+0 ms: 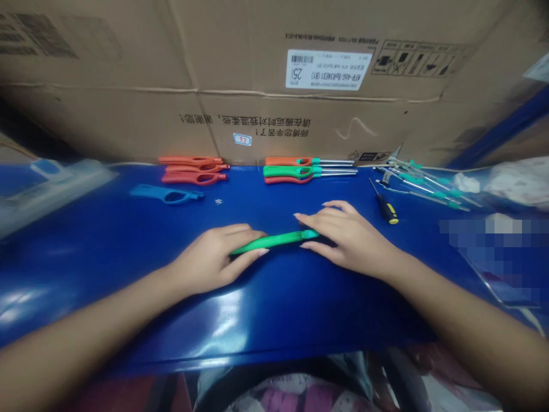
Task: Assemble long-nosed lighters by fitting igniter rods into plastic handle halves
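I see the lighter body (274, 241) lying on the table (274, 309), with my left hand (214, 257) over its left end and my right hand (347, 234) on its right end. Behind it lie three lighters (309, 170). Behind and to its left are stacked handles (195, 170) and a lone handle (167, 194). To its right lies a screwdriver (386, 206), with rods (424, 183) beyond. A box (257, 86) stands behind everything.

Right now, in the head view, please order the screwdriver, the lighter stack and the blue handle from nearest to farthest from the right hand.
1. Screwdriver, just right of the right hand.
2. Lighter stack, behind the hand, by the box.
3. Blue handle, far left.
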A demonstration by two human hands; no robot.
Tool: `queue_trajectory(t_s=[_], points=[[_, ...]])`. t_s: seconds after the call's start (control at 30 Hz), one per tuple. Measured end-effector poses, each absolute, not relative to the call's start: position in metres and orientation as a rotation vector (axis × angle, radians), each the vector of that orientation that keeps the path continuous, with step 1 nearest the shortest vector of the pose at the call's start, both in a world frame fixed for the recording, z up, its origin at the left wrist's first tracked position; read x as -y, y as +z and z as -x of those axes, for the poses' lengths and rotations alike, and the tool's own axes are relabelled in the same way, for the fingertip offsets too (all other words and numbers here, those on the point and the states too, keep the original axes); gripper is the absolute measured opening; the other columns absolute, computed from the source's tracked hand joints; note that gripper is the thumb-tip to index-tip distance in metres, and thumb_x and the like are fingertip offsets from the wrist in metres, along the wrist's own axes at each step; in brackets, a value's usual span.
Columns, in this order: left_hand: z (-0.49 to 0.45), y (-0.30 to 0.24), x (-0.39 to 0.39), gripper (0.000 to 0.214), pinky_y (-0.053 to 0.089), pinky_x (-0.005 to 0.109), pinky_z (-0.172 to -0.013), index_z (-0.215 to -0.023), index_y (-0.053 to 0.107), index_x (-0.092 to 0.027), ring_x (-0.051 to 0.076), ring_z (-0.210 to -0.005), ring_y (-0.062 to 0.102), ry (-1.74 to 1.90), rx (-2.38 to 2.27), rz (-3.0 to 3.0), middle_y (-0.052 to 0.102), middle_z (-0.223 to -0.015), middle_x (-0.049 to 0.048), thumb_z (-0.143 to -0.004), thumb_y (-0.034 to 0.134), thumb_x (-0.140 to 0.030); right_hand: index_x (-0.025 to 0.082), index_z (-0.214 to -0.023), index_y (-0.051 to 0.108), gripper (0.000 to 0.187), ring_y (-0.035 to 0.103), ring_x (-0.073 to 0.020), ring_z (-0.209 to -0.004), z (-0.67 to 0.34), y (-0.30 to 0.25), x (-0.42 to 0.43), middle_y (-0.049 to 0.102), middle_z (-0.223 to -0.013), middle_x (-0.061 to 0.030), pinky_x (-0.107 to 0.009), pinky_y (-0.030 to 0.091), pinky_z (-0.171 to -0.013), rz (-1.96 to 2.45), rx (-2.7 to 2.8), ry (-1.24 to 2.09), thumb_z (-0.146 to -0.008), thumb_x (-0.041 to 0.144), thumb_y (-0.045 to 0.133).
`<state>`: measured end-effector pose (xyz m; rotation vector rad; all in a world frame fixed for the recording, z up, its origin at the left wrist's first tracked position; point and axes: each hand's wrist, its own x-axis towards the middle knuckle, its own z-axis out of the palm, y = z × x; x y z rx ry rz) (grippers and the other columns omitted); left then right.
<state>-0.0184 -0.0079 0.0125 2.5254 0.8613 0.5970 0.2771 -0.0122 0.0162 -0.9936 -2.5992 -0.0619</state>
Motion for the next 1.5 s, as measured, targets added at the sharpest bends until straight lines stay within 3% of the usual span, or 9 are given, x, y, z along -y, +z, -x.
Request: queue_trajectory(t_s=[0.17,0.33,0.53,0.97,1.23,1.5], points=[[0.015,0.017,0.008,0.026,0.047,0.022,-0.069,-0.099,0.074,-0.017,0.013,-0.073,0.062,0.660,-0.955,-2.331,0.070,-0.085,0.0029,-0.098,0.057,-0.037,0.018,-0.107,0.072,0.022,0.070,-0.0203,-0.092,-0.282,0.024,0.008,0.078,-0.102,-0.0080,-0.045,0.041,-0.102,0.983,2.551,-0.112,-0.101,0.030,0.054],[0.014,0.020,0.008,0.045,0.034,0.020,-0.048,-0.070,0.070,-0.015,0.009,-0.050,0.046,0.504,-1.012,-1.906,0.059,-0.058,-0.0007,-0.096,0.057,-0.049,0.019,-0.101,0.071,0.020,0.068,-0.0181,-0.085,-0.281,0.019,0.007,0.077,-0.094,-0.0055,-0.038,0.045,-0.092,0.827,2.524,-0.059,-0.102,0.028,0.053],[0.015,0.022,0.009,0.048,0.023,0.020,-0.041,-0.070,0.071,-0.013,0.006,-0.043,0.035,0.441,-1.003,-1.707,0.051,-0.051,-0.0014,-0.094,0.059,-0.053,0.013,-0.101,0.068,0.022,0.063,-0.0197,-0.080,-0.277,0.016,0.012,0.071,-0.084,-0.0079,-0.036,0.046,-0.079,0.780,2.505,-0.083,-0.102,0.026,0.051],[0.010,0.025,0.018,0.039,0.037,0.018,-0.051,-0.065,0.068,-0.013,0.009,-0.053,0.052,0.533,-0.996,-1.921,0.065,-0.059,0.0003,-0.093,0.063,-0.041,0.012,-0.093,0.066,0.023,0.056,-0.0198,-0.075,-0.273,0.013,0.016,0.066,-0.078,-0.0078,-0.035,0.044,-0.077,0.799,2.566,-0.076,-0.101,0.022,0.047],[0.008,0.022,0.015,0.048,0.019,0.018,-0.040,-0.061,0.068,-0.011,0.004,-0.040,0.031,0.460,-0.966,-1.553,0.043,-0.042,-0.0037,-0.090,0.066,-0.049,0.008,-0.090,0.068,0.023,0.052,-0.0207,-0.074,-0.271,0.015,0.021,0.062,-0.075,-0.0093,-0.038,0.046,-0.078,0.737,2.555,-0.118,-0.099,0.019,0.049],[0.007,0.021,0.011,0.036,0.013,0.017,-0.036,-0.077,0.078,-0.009,0.001,-0.036,0.028,0.446,-0.902,-1.207,0.060,-0.053,0.0029,-0.083,0.076,-0.045,0.008,-0.089,0.068,0.023,0.050,-0.0195,-0.073,-0.268,0.016,0.023,0.063,-0.074,-0.0090,-0.041,0.047,-0.086,0.718,2.558,-0.161,-0.098,0.017,0.050]])
